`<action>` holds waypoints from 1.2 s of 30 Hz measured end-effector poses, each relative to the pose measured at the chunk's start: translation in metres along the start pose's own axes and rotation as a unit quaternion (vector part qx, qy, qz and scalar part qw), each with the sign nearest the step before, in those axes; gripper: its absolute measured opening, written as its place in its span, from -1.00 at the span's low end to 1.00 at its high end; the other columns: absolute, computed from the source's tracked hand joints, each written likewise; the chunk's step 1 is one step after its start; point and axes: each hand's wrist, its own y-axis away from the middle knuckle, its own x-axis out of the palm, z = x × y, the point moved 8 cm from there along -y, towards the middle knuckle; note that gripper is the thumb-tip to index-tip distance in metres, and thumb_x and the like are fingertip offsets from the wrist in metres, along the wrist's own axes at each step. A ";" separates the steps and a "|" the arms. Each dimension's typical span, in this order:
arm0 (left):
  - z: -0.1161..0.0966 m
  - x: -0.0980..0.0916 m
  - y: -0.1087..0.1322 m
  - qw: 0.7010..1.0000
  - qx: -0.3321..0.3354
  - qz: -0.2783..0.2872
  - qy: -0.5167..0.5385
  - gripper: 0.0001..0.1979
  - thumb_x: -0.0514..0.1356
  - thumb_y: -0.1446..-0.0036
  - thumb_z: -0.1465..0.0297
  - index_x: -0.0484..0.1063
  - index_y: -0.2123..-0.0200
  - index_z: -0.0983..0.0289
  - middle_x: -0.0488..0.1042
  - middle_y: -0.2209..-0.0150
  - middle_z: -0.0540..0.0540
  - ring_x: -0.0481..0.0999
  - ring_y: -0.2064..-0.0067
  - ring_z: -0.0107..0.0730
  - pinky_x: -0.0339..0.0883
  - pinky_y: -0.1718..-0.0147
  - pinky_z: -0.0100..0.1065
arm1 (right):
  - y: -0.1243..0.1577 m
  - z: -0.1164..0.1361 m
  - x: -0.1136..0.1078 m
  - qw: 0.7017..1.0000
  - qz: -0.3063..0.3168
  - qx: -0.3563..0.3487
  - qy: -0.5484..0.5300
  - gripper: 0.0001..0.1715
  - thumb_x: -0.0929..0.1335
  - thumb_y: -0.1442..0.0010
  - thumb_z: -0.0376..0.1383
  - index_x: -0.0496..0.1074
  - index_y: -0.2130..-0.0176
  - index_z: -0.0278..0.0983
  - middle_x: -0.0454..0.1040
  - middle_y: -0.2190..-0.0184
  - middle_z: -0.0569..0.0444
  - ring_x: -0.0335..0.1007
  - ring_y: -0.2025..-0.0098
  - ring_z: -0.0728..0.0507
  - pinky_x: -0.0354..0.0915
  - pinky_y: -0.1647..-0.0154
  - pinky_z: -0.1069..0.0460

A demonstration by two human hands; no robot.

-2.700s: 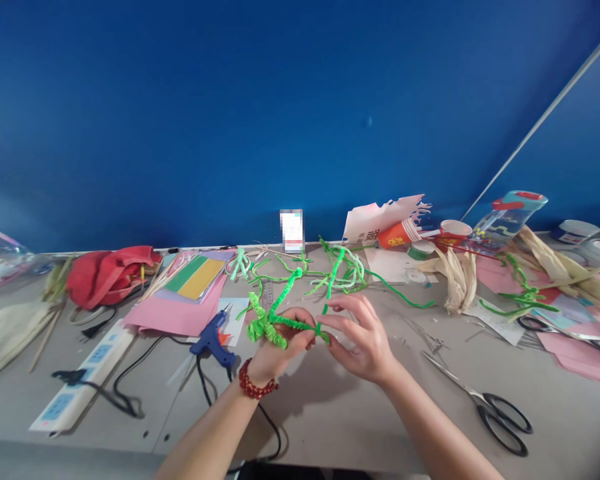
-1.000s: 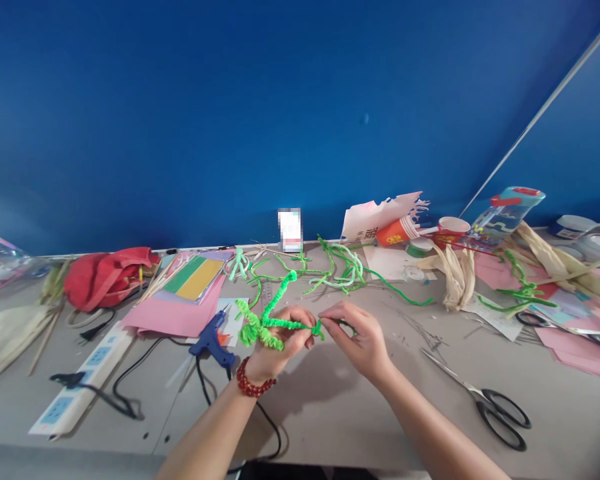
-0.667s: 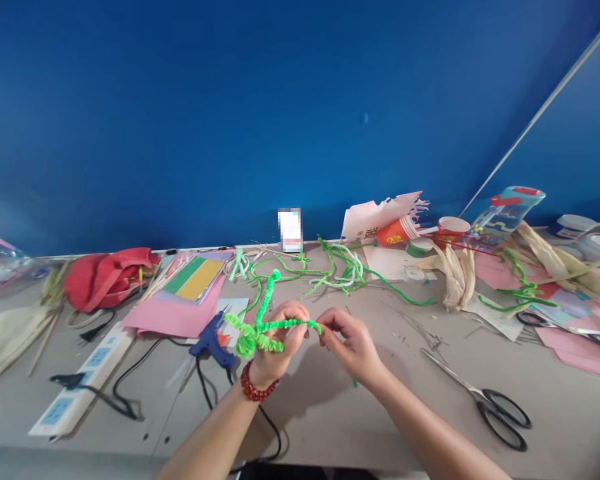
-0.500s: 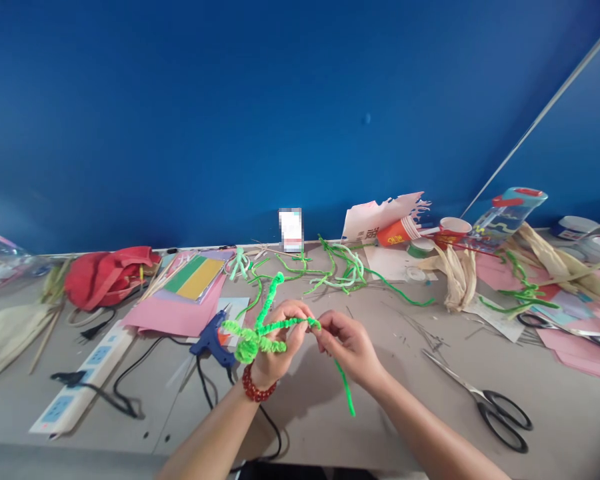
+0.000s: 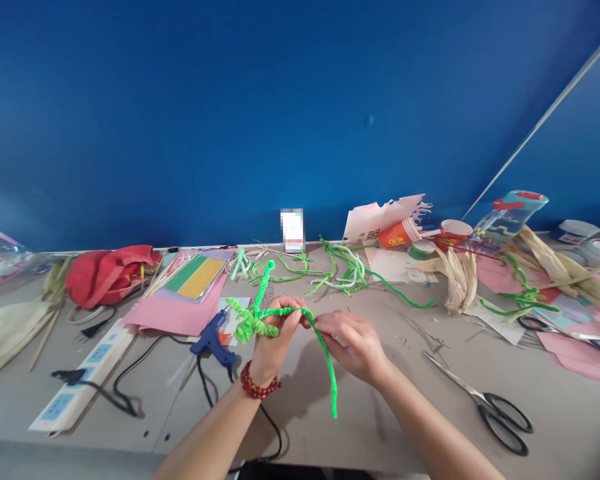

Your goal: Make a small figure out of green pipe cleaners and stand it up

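My left hand (image 5: pixel 277 333), with red beads at its wrist, is closed on a bright green pipe cleaner figure (image 5: pixel 249 324). Several coiled limbs of the figure stick out to the left of that hand, one of them pointing up. From between my hands a straight green pipe cleaner (image 5: pixel 330 373) hangs down over the table. My right hand (image 5: pixel 357 343) is closed at the same spot, its fingertips against the pipe cleaner near my left thumb. What exactly lies between the right fingertips is partly hidden.
A blue hot glue gun (image 5: pixel 213 340) lies left of my hands beside a white power strip (image 5: pixel 80 381). Scissors (image 5: pixel 480 399) lie at the right. Loose green pipe cleaners (image 5: pixel 347 267), paper cups (image 5: pixel 399 233), dried husks (image 5: pixel 455 283) and a red cloth bag (image 5: pixel 107 275) line the back near the blue wall.
My right hand has turned, its fingers now reaching further across. The hanging pipe cleaner end has swung left, and the figure has shifted slightly and tilted in my left hand.
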 end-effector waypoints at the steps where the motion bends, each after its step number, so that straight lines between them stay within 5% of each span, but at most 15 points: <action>1: 0.000 -0.001 0.000 1.000 0.002 -0.005 -0.013 -0.94 0.18 -0.22 0.40 0.34 0.29 0.24 0.43 0.27 0.03 0.49 0.37 -0.46 0.42 0.31 -0.35 | 0.000 0.005 0.000 0.999 0.000 -0.030 0.021 -0.75 0.29 -0.28 -0.46 0.40 0.09 -0.19 0.60 0.27 -0.02 0.50 0.31 -0.08 0.38 0.28 0.05; 8: -0.020 0.008 0.005 0.968 0.111 0.031 -0.225 -1.00 0.18 -0.21 0.42 0.39 0.29 0.21 0.47 0.29 0.08 0.52 0.26 -0.32 0.43 0.23 -0.27 | -0.006 0.020 -0.010 0.994 -0.031 -0.061 0.086 -0.76 0.34 -0.21 -0.50 0.45 0.17 -0.21 0.53 0.34 -0.03 0.38 0.35 -0.11 0.34 0.33 0.01; 13: -0.030 0.019 0.010 0.944 0.178 0.055 -0.273 -0.88 0.17 -0.18 0.50 0.39 0.28 0.15 0.50 0.28 0.08 0.55 0.20 -0.24 0.47 0.19 -0.20 | -0.005 0.000 -0.013 0.994 -0.067 0.052 -0.075 -0.89 0.37 -0.22 -0.43 0.42 0.26 -0.21 0.48 0.36 0.03 0.40 0.31 -0.11 0.34 0.27 -0.01; 20: -0.029 0.027 0.008 0.949 0.165 0.090 -0.254 -0.91 0.14 -0.21 0.49 0.34 0.36 0.21 0.49 0.34 0.10 0.54 0.29 -0.30 0.48 0.29 -0.28 | 0.014 -0.046 0.007 0.882 -0.095 0.320 -0.333 -0.79 0.43 -0.20 -0.18 0.37 0.35 -0.23 0.40 0.46 0.14 0.38 0.45 -0.03 0.33 0.41 0.07; 29: -0.026 0.026 0.011 0.966 0.135 0.111 -0.190 -0.94 0.14 -0.21 0.48 0.30 0.30 0.21 0.45 0.27 0.10 0.52 0.27 -0.34 0.45 0.35 -0.34 | 0.019 -0.052 0.027 0.783 -0.077 0.407 -0.465 -0.62 0.49 -0.09 -0.08 0.31 0.37 -0.25 0.38 0.58 0.21 0.33 0.56 0.01 0.32 0.51 0.09; 33: -0.017 0.022 0.010 0.984 0.080 0.105 -0.116 -0.96 0.15 -0.23 0.44 0.34 0.31 0.23 0.44 0.25 0.09 0.52 0.32 -0.39 0.46 0.31 -0.31 | 0.021 -0.050 0.034 0.776 -0.036 0.428 -0.462 -0.59 0.46 -0.11 -0.04 0.29 0.38 -0.25 0.42 0.58 0.17 0.31 0.56 0.01 0.29 0.54 0.11; 36: -0.007 0.018 0.008 0.994 0.034 0.097 -0.048 -0.95 0.17 -0.22 0.42 0.35 0.32 0.23 0.42 0.27 0.05 0.52 0.35 -0.42 0.46 0.30 -0.30 | 0.021 -0.052 0.027 0.828 -0.048 0.402 -0.388 -0.63 0.41 -0.18 -0.06 0.27 0.39 -0.24 0.37 0.59 0.18 0.27 0.57 0.01 0.26 0.56 0.11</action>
